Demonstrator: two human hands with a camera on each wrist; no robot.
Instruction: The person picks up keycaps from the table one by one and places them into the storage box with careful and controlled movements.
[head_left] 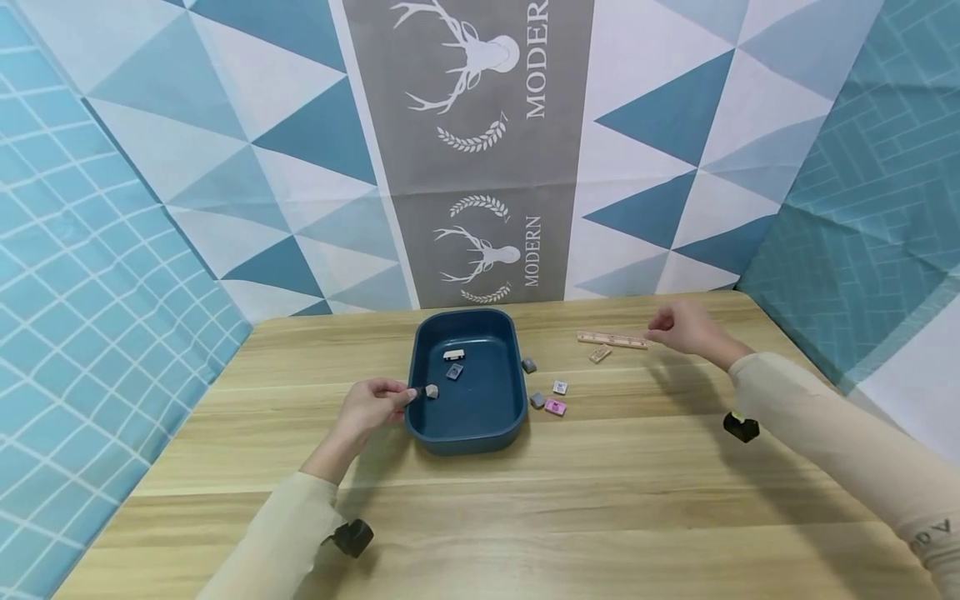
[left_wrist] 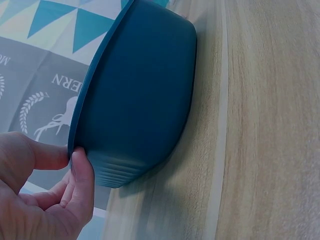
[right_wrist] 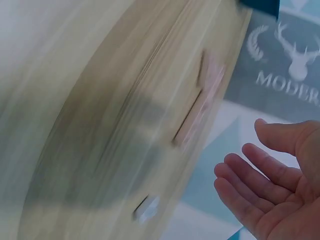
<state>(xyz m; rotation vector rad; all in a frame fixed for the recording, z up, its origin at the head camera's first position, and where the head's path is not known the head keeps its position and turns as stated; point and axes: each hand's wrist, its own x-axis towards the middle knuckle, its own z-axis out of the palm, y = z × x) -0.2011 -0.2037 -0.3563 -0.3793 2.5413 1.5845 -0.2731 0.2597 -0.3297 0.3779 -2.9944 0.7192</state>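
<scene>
My left hand (head_left: 372,406) pinches the left rim of a dark blue bin (head_left: 468,440) between thumb and fingers. In the left wrist view the thumb lies on one side of the rim and the fingertips on the other. Inside the bin lie a white-and-black piece (head_left: 453,355), a grey tile (head_left: 454,372) and a pale block (head_left: 431,391). At the far right, my right hand (right_wrist: 280,175) is empty, its fingers loosely extended. It hovers by the right end of a long pinkish-tan strip (head_left: 612,339), with a short tan piece (head_left: 600,354) before it.
Between bin and strip lie two grey blocks (head_left: 528,365), a white tile (head_left: 560,387) and a pink tile (head_left: 555,407). A blurred silvery piece (right_wrist: 146,209) rests near the table edge in the right wrist view. Patterned cloth (head_left: 480,167) hangs behind the wooden table (head_left: 525,517).
</scene>
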